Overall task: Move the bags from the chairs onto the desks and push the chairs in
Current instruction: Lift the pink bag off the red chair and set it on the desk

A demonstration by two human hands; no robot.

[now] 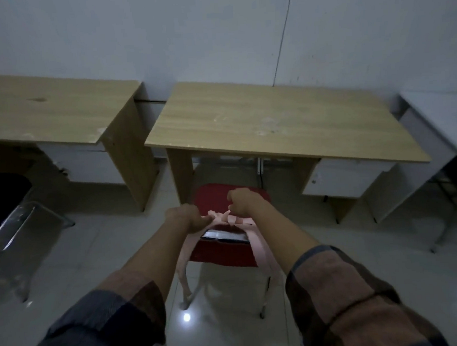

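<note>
Lift step. My left hand [191, 218] and right hand [241, 203] each grip the pink bag [232, 227] straps, bag at red chair [221, 254] back. Next, I judge: raise it onto the bench [285, 121] behind chair.

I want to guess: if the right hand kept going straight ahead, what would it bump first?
Probably the front edge of the desk. The right hand points forward over the red chair toward it; depth is hard to judge.
</note>
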